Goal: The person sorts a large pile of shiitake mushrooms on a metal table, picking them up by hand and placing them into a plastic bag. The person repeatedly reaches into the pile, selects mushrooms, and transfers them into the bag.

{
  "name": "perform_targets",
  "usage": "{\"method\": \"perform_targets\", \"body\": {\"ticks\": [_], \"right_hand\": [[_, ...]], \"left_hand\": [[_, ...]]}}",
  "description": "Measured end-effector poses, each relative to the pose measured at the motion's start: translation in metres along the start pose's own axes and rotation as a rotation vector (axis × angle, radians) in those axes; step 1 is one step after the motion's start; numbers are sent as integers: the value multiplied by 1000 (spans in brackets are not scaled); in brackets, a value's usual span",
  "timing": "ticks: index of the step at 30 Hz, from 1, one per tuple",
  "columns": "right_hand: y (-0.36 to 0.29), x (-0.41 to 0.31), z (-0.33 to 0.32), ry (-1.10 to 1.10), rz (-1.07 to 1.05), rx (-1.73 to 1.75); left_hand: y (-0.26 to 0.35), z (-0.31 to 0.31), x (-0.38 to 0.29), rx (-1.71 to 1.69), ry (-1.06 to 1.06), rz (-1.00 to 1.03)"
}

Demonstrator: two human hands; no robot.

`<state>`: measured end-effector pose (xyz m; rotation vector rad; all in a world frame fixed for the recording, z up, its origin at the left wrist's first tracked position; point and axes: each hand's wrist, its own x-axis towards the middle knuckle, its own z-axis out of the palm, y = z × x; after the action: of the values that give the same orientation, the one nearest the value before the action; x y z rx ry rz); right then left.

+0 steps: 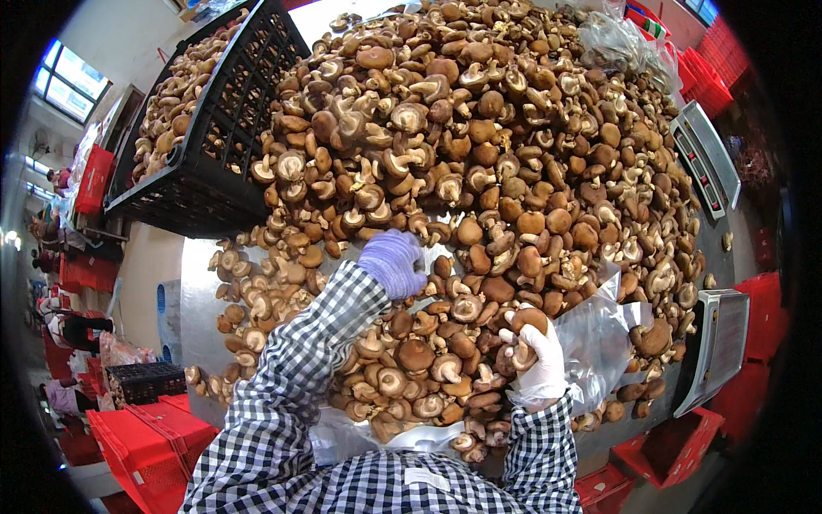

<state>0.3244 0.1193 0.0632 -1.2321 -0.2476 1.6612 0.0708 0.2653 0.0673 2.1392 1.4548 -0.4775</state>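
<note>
A large heap of shiitake mushrooms covers the metal table in front of me. My left hand, in a purple knitted glove, bends over the near part of the heap. Its fingers curl away from view, so whatever they hold is hidden. In a white glove, my right hand grips a brown-capped shiitake mushroom, with another mushroom by its fingers. A clear plastic bag lies just right of that hand. Between my forearms spreads a looser group of mushrooms.
A black plastic crate full of mushrooms stands tilted at the left. Two scales sit along the right edge. Red crates flank the table. More plastic bags lie at the back right. People work far left.
</note>
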Motion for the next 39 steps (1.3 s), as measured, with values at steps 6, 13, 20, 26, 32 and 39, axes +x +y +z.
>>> {"method": "perform_targets", "body": {"ticks": [6, 13, 20, 26, 32, 39], "right_hand": [[3, 3, 13, -69, 12, 33], [-5, -2, 15, -218, 36, 323], [9, 6, 36, -237, 121, 280], [16, 11, 63, -301, 189, 243], [20, 17, 43, -340, 267, 508], [12, 26, 17, -475, 165, 683]], "left_hand": [[34, -3, 31, -75, 310, -43], [21, -12, 44, -345, 198, -54], [1, 13, -33, -637, 686, 255], [36, 25, -61, -468, 601, 610], [37, 1, 7, -590, 668, 121], [12, -29, 63, -1214, 436, -20]]}}
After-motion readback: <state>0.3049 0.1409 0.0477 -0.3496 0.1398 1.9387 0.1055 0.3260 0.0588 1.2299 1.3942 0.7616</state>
